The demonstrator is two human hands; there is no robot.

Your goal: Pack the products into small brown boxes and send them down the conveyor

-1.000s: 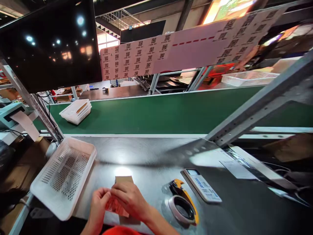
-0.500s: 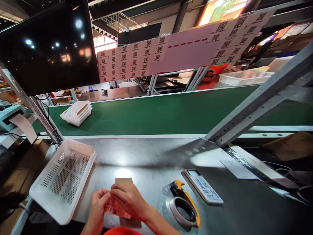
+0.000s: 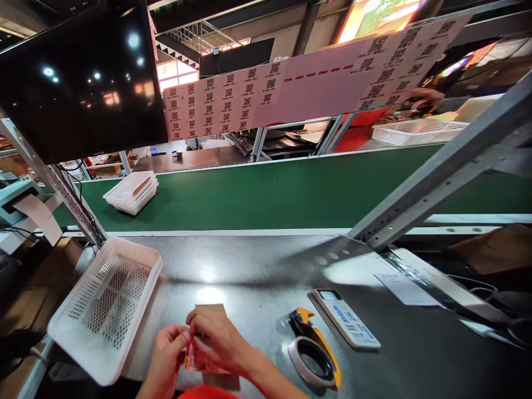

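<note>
While the left hand point(image 3: 168, 346) pinches the upper corner of a red packet point(image 3: 201, 361) between thumb and fingertips, the right hand point(image 3: 220, 339) curls narrowly over its other side. Behind and below the packet shows brown cardboard point(image 3: 210, 310), close to the near edge of the metal table point(image 3: 245, 263). Handling looks partway done, as the packet is not set down; how much is left cannot be told. Leftward, the white basket point(image 3: 85, 356) limits sideways room; rightward, a yellow tape dispenser point(image 3: 325, 342) and a handheld device point(image 3: 347, 320) do so. Ahead, the tabletop leaves room up to the green belt point(image 3: 257, 197)
</note>
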